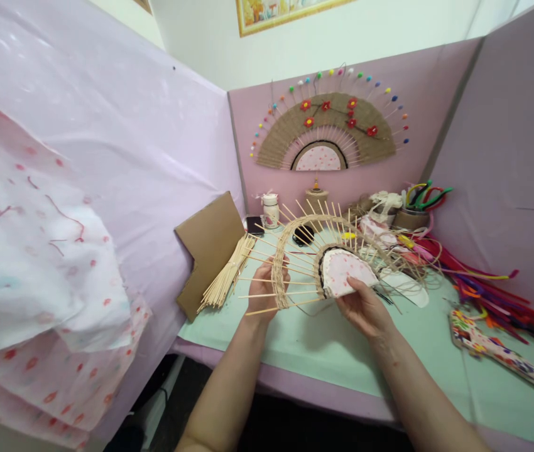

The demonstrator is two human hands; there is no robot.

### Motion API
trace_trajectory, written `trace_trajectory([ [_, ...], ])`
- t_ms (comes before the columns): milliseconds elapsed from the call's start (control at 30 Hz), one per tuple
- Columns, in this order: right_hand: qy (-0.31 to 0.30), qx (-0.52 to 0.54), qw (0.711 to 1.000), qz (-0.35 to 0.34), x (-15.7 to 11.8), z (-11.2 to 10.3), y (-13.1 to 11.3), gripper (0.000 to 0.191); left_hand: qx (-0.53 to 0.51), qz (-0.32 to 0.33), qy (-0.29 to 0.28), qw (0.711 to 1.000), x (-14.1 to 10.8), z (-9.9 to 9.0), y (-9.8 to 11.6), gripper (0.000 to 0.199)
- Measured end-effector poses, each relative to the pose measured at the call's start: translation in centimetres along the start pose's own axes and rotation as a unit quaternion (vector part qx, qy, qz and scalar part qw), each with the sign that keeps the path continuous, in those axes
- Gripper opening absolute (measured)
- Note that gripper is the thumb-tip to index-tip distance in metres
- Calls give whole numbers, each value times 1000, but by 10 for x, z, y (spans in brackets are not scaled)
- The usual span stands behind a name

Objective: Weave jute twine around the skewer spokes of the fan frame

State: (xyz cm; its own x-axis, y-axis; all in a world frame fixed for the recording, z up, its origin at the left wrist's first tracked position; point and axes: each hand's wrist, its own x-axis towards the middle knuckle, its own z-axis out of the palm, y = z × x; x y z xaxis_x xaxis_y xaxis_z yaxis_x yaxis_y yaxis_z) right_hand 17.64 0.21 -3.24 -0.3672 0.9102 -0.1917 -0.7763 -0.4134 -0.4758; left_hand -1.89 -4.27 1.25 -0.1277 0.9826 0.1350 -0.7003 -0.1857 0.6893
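Note:
A half-round fan frame [280, 267] of thin wooden sticks, with a band of twine woven through them, is held up above the table. Its half-round base [345, 271] is covered in white cloth with pink spots and edged with dark braid. My right hand [364, 309] grips this base at its lower edge, thumb on the front. On the other side, my left hand [261, 292] is closed around the left end of the woven band; some of its fingers are hidden behind the sticks and twine. A loose strand of twine [311, 312] hangs under the frame.
A bundle of sticks [227, 276] lies beside brown cardboard [213, 242] at left. Behind stand a white jar [271, 210] and a twine spool [316, 199]. Tangled twine, colored pipe cleaners [488, 289] and a patterned glue gun [497, 351] lie right. A finished fan [328, 119] hangs on the back panel.

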Motion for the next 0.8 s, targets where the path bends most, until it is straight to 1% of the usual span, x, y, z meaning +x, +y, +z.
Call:
trace_trajectory([
  [100,-8,-11,1000,2,0,-2,0,34,16,-3,-16,1000,5,-1,7,20],
  [167,-12,-13,1000,0,1,-4,-2,31,16,-21,-38,999,6,-4,14,23],
  [267,-17,-9,1000,1,3,-5,-3,31,34,-67,-78,994,4,-12,27,33],
  [367,-28,1,1000,2,3,-5,-2,36,74,-84,-97,989,1,-19,37,44],
  [467,-28,10,1000,4,3,-5,-1,42,115,-78,-82,987,-1,-21,40,49],
  [567,-35,14,999,6,5,-8,-1,45,151,-64,-50,985,-1,-17,36,48],
  [700,-67,9,998,16,8,-15,-3,44,152,-27,-24,988,-3,-12,29,48],
  [800,-90,17,996,21,10,-20,-3,44,153,-19,-21,988,-4,-11,29,48],
])
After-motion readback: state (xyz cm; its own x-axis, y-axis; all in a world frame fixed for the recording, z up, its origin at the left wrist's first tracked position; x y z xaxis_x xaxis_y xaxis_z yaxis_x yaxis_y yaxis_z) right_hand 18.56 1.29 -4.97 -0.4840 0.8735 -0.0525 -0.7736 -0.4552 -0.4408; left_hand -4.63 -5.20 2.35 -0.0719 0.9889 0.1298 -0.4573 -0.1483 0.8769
